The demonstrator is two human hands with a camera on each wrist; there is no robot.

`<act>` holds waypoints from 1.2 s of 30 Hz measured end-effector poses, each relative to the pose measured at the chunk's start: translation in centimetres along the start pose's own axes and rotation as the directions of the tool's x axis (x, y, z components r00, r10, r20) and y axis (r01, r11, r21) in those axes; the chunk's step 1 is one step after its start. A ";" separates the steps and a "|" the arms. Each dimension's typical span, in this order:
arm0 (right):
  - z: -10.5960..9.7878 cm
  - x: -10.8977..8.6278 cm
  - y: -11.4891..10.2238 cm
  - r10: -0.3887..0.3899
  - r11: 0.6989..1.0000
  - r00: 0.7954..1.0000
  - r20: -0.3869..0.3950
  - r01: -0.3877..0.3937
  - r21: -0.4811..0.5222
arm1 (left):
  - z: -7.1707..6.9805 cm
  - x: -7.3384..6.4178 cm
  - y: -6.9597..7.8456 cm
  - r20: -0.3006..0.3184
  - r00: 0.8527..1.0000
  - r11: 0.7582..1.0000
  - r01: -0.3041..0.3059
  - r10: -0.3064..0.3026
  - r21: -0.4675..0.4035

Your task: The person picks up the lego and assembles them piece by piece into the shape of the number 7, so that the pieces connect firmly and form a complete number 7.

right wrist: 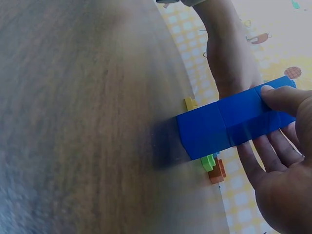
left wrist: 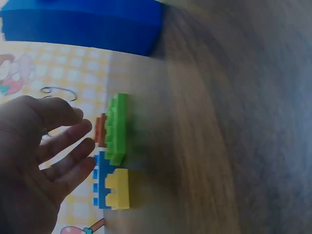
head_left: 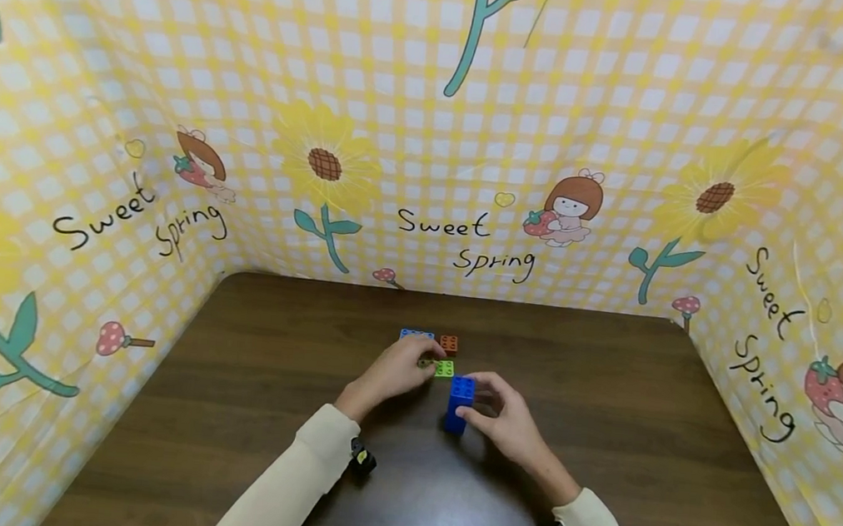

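Note:
My right hand [head_left: 509, 421] holds an upright stack of dark blue toy bricks [head_left: 461, 404], thumb on the near side and fingers round the far side. Seams between the stacked bricks show in the right wrist view, where the thumb lies near the top of the blue stack [right wrist: 209, 129]. My left hand [head_left: 397, 367] hovers by a bright green brick [head_left: 445, 369], its fingers loosely bent and nothing between them. In the left wrist view those fingertips overlap the area beside the green brick [left wrist: 118, 129] and a yellow brick [left wrist: 122, 190].
Behind the green brick lie an orange-brown brick [head_left: 449, 343] and a lighter blue brick [head_left: 417, 334], partly hidden by the left hand in the head view. The dark wooden table [head_left: 262, 450] is bordered by a yellow checked cloth [head_left: 377, 84] at the back and sides.

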State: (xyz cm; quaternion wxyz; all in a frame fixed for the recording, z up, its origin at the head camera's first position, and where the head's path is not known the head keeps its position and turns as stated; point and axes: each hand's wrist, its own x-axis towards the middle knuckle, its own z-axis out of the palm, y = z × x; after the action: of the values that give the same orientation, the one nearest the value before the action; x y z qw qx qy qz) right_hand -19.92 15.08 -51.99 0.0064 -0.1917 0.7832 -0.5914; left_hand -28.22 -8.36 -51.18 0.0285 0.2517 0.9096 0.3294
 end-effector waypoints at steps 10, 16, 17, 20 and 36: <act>0.2 -0.1 0.1 0.022 1.000 1.000 -0.007 -0.022 0.019 | 1.3 0.1 0.0 0.073 0.996 0.965 -0.075 0.059 0.249; 0.0 -0.3 0.1 0.036 0.999 0.999 -0.008 -0.036 0.008 | 2.2 0.1 -0.1 0.051 0.997 0.963 -0.063 0.052 0.264; 0.0 -0.2 0.1 0.034 0.999 0.999 -0.009 -0.034 0.009 | 2.3 0.1 -0.1 0.046 0.998 0.962 -0.062 0.052 0.265; 0.0 -0.2 0.2 0.028 1.000 1.000 -0.010 -0.028 0.013 | 2.3 0.1 -0.2 0.026 0.998 0.961 -0.064 0.060 0.270; 0.2 0.2 0.3 0.006 1.000 1.000 -0.010 -0.005 0.006 | 0.8 0.0 -0.1 -0.006 0.999 0.990 -0.047 0.048 0.129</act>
State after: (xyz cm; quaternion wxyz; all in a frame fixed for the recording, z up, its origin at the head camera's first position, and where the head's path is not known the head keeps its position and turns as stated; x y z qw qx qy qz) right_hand -20.12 14.95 -52.29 0.0046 -0.1865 0.7819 -0.5949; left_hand -28.04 -7.97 -51.87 0.0001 0.2732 0.9228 0.2716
